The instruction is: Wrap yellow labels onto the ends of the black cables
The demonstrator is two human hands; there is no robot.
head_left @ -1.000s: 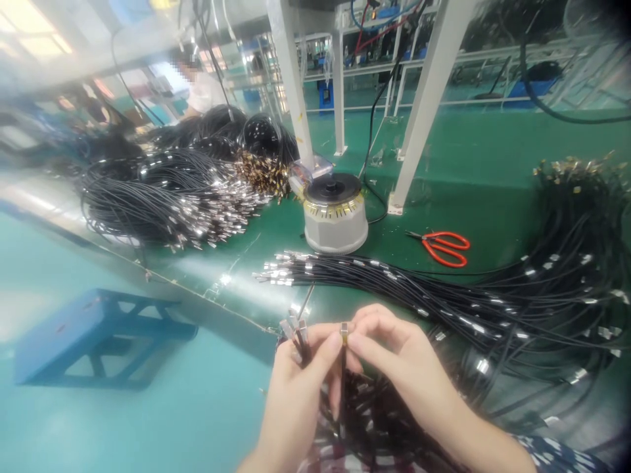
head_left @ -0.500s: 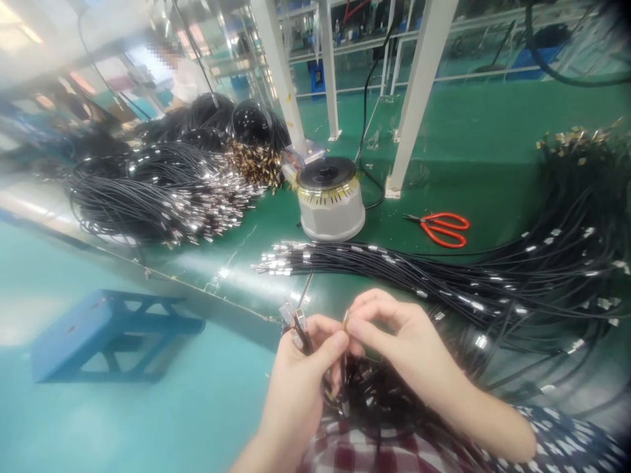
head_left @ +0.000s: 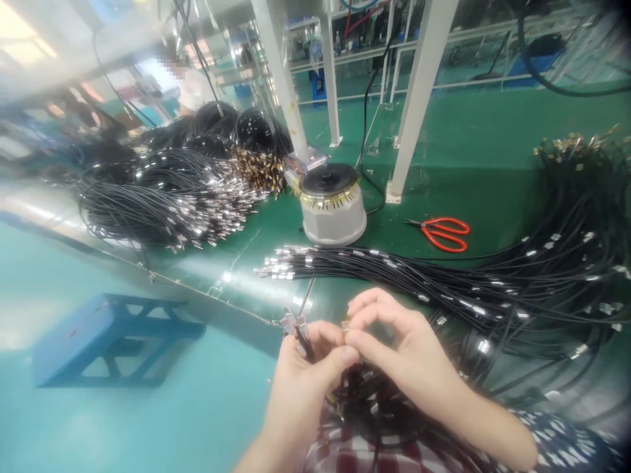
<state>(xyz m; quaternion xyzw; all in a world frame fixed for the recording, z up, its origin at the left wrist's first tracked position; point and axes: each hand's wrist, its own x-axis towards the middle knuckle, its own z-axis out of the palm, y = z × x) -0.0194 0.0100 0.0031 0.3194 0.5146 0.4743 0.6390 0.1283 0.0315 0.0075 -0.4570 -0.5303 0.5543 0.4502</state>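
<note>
My left hand [head_left: 300, 387] is closed around a small bunch of black cables [head_left: 302, 335] whose metal ends stick up past my fingers. My right hand [head_left: 394, 348] pinches a small metal connector [head_left: 346, 325] at the tip of one cable, right against my left thumb. Both hands hover over a tangle of black cables in my lap [head_left: 374, 401], near the table's front edge.
A row of black cables with metal ends [head_left: 374, 266] lies on the green table [head_left: 473, 151]. Behind it stand a white round device [head_left: 334, 203] and red scissors [head_left: 441, 232]. Large cable heaps [head_left: 167, 197] fill the left. A blue stool [head_left: 106, 338] stands on the floor. White frame legs [head_left: 414, 105] rise behind.
My hands stay together; the right fingers have shifted on the connector, and the cable tip now sits lower between my thumbs. The view has tilted slightly.
</note>
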